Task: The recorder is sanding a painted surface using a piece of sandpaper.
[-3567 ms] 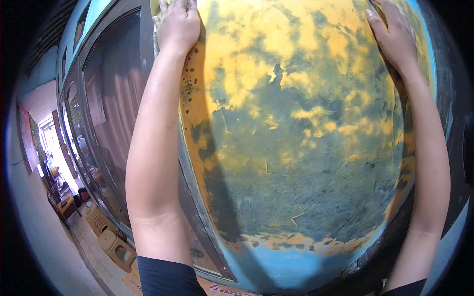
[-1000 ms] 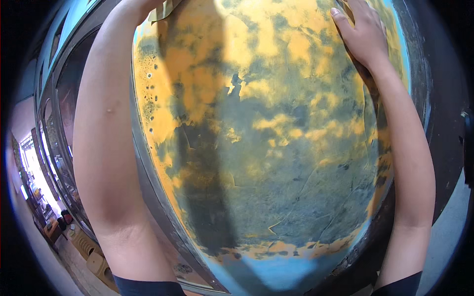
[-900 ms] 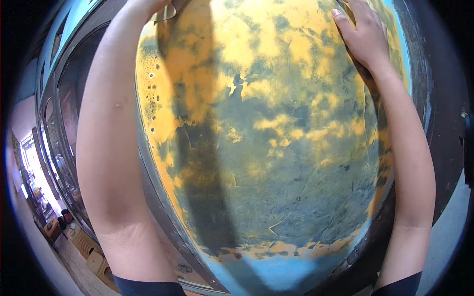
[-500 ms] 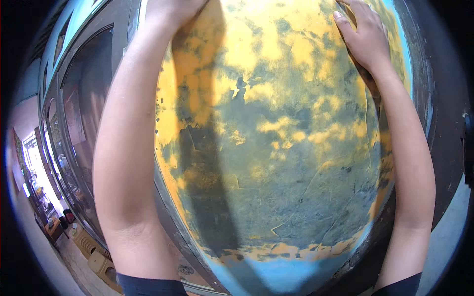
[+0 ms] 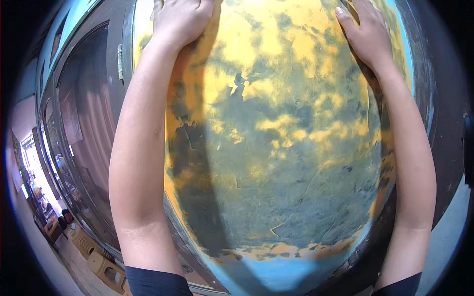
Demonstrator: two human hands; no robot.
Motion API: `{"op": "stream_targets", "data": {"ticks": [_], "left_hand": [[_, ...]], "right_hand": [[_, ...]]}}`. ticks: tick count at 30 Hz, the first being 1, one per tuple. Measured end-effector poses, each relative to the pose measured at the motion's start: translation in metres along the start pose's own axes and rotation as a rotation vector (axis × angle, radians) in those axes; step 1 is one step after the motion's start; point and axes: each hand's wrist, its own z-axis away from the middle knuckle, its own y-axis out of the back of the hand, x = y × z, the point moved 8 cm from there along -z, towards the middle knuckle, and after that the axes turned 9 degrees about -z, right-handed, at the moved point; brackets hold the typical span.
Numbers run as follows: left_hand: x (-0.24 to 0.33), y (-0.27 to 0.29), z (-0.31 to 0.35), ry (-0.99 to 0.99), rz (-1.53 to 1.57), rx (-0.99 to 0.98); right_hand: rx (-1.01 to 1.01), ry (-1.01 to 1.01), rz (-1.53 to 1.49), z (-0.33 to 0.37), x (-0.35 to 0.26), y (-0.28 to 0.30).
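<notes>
The wall panel [image 5: 296, 148], patchy yellow and grey-green, fills the middle of the scene, directly in front of the person and beyond both forearms. Its visible long axis runs up and down, roughly in line with them; its upper end is out of view. To the left stands a dark-framed glazed door [image 5: 86, 98] with a curtain behind it. A blue band [image 5: 286, 271] crosses the panel's foot, with forearm shadows on it. Tan plastic stools [image 5: 106, 271] stand at lower left.

The left hand [image 5: 183, 19] is at the panel's upper left, its back to the viewer. Its fingers are cut off above, so I cannot tell how open its grip is or whether it has hold of anything. The right hand [image 5: 369, 37] appears to rest on the panel near its right edge, its grip loose, thumb spread from the fingers, nothing visible in it. Neither hand is clearly nearer: the panel lies behind both and stretches between and below them. A small chipped mark [image 5: 240, 84] lies between the hands, lower down and closer to the left one.
</notes>
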Motion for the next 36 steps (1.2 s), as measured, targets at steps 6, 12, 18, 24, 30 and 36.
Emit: {"op": "stream_targets", "data": {"ticks": [6,12,18,24,30,36], "left_hand": [[-0.007,-0.003,-0.004,0.047,-0.163,0.067],[0.033,0.002,0.012,-0.121,-0.004,-0.032],[0.007,-0.022,0.013,-0.026,-0.013,0.081],[0.005,0.001,0.005,0.031,0.005,-0.033],[0.052,0.009,0.035,-0.119,-0.002,-0.161],[0.023,-0.001,0.02,0.02,0.063,0.03]], "right_hand": [[-0.013,-0.017,-0.056,-0.001,0.001,-0.002],[-0.071,-0.037,0.015,0.0,0.003,-0.002],[-0.147,-0.025,0.126,-0.002,-0.001,-0.005],[-0.216,0.003,0.092,-0.002,0.002,-0.013],[-0.239,-0.024,0.1,-0.002,0.0,-0.01],[-0.251,-0.057,0.123,-0.001,-0.001,-0.01]]}}
